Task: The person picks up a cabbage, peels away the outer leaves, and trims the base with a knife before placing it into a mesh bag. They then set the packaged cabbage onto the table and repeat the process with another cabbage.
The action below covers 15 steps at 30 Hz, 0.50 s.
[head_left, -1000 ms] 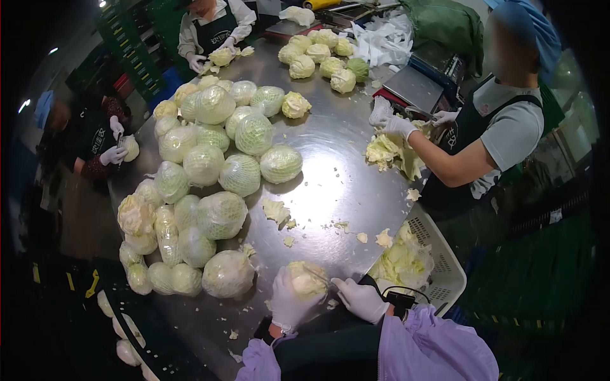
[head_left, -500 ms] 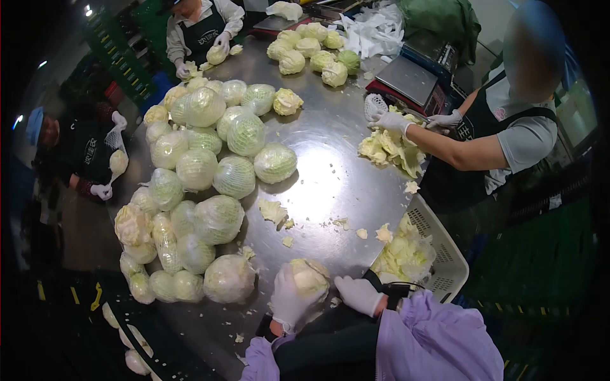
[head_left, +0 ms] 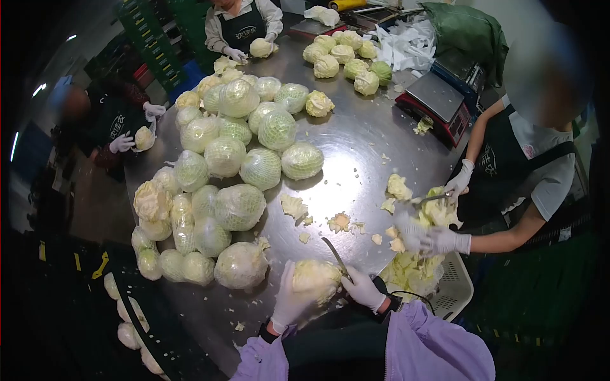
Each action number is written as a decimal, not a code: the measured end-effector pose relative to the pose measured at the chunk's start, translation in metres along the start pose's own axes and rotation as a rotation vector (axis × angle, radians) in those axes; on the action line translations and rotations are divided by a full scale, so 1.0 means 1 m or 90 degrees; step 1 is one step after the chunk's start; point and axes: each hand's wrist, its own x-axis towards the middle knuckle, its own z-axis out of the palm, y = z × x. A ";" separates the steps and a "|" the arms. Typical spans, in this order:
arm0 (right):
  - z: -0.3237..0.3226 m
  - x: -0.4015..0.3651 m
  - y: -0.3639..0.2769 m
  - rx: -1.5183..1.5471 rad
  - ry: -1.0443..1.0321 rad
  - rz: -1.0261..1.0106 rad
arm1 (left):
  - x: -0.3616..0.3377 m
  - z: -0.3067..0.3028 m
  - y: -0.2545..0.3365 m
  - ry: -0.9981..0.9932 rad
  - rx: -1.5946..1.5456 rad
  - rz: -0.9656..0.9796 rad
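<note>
A pale cabbage head [head_left: 316, 278] is tilted on the near edge of the metal table [head_left: 356, 136], directly in front of me. My gloved left hand [head_left: 287, 300] grips it from the left side, fingers curved along it. In my gloved right hand [head_left: 365, 291] is a knife [head_left: 334, 251] with a thin curved blade. The blade points up and away from me, just right of the cabbage and apart from most of it. Close to my left hand lies a large cabbage wrapped in clear film [head_left: 241, 265].
Wrapped cabbages [head_left: 225, 155] crowd the left side. Loose leaf scraps [head_left: 339, 222] lie ahead. At right, a co-worker's gloved hands [head_left: 445, 241] handle leaves over a white basket [head_left: 459, 279]. Bare cabbages [head_left: 343, 54] and a scale [head_left: 434, 96] sit farther back. Two other people work across the table.
The view has shifted, moving the table contents rightward. My right hand's knife blade has come up into sight. The right-hand co-worker has brought leaves from beside the scale to the basket.
</note>
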 end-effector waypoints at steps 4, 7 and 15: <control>-0.008 -0.003 -0.010 -0.195 0.092 -0.297 | 0.004 0.013 -0.019 0.053 0.073 0.050; -0.015 -0.007 -0.041 -0.367 0.034 -0.206 | 0.004 0.014 -0.016 0.037 0.041 0.021; -0.018 0.028 -0.019 -0.394 0.029 -0.180 | 0.021 0.022 0.004 -0.005 0.197 0.098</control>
